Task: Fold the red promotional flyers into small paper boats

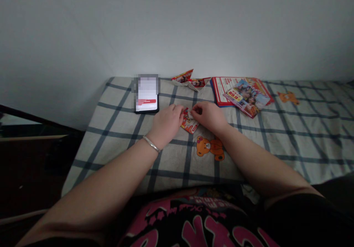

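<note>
Between my two hands lies a small folded piece of printed paper (190, 125), red, orange and white, low over the checked cloth. My left hand (168, 123), with a silver bangle at the wrist, is closed on the paper's left edge. On the other side, the curled fingers of my right hand (209, 117) pinch its upper right part. Just beyond my hands stand folded red paper pieces (199, 83), close to the wall. A stack of printed flyers (219, 92) lies to the right, with a colourful flyer (249, 97) askew on top.
A phone (147, 96) with a lit, partly blurred screen lies left of my hands. The checked cloth (116, 129) with printed bears covers the surface, which meets a pale wall (177, 25) behind. The surface's left edge drops to a dark area.
</note>
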Action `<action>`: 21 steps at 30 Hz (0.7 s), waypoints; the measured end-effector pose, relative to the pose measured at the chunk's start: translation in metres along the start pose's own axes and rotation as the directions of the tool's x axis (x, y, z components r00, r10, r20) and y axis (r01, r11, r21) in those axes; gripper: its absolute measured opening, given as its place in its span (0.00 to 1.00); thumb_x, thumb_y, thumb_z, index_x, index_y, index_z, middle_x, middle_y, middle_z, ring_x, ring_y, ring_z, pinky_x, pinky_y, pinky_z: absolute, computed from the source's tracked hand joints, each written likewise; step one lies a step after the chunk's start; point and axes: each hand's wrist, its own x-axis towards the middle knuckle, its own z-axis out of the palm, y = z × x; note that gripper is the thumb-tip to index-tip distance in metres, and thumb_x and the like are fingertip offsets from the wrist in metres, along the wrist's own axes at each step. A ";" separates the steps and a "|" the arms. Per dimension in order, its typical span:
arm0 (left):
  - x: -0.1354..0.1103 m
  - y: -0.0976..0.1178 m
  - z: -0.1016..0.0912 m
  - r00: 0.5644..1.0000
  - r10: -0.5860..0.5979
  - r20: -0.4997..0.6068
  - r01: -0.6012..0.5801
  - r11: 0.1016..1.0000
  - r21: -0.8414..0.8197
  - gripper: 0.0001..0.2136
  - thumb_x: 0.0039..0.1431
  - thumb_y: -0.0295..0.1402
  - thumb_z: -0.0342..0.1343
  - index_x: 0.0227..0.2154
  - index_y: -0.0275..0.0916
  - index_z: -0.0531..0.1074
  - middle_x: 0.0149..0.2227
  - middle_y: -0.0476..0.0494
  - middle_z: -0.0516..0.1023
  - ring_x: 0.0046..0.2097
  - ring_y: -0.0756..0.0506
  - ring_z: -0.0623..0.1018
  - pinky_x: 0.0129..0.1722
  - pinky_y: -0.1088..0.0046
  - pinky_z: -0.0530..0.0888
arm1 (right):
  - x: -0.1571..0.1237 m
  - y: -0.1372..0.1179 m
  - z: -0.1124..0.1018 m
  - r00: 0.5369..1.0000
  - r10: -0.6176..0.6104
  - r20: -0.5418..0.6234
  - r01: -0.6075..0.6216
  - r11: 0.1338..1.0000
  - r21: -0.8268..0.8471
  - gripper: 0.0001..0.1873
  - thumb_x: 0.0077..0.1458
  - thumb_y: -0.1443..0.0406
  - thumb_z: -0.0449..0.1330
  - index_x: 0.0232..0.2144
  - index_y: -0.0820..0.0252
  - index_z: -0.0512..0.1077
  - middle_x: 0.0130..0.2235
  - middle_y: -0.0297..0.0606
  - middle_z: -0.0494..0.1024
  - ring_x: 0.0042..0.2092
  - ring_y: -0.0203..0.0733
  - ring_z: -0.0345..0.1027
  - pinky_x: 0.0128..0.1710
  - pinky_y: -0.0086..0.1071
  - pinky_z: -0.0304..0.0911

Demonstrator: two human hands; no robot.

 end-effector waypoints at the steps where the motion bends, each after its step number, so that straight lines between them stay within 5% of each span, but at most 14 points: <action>1: 0.000 0.000 0.001 1.000 0.015 0.002 -0.015 1.000 0.006 0.12 0.70 0.33 0.48 0.51 0.41 0.72 0.43 0.42 0.77 0.41 0.43 0.78 0.32 0.69 0.67 | 0.000 0.000 0.000 1.000 0.000 -0.001 0.000 1.000 -0.002 0.11 0.59 0.59 0.58 0.34 0.56 0.78 0.38 0.38 0.82 0.38 0.42 0.73 0.32 0.33 0.59; 11: -0.001 -0.001 0.001 0.997 0.069 0.034 -0.070 0.997 0.031 0.16 0.70 0.31 0.47 0.56 0.46 0.72 0.44 0.42 0.74 0.40 0.44 0.77 0.32 0.69 0.67 | -0.001 -0.001 0.001 1.000 -0.010 -0.010 0.010 1.000 -0.018 0.10 0.59 0.60 0.57 0.33 0.57 0.77 0.38 0.37 0.81 0.38 0.41 0.71 0.31 0.32 0.56; 21: 0.003 -0.002 0.002 0.993 0.115 0.029 -0.117 0.990 0.078 0.17 0.69 0.29 0.47 0.54 0.44 0.74 0.42 0.40 0.75 0.40 0.41 0.77 0.36 0.65 0.68 | -0.008 0.018 -0.005 0.984 -0.175 0.018 0.170 0.975 0.146 0.11 0.57 0.57 0.63 0.39 0.55 0.80 0.36 0.36 0.78 0.34 0.37 0.67 0.34 0.30 0.59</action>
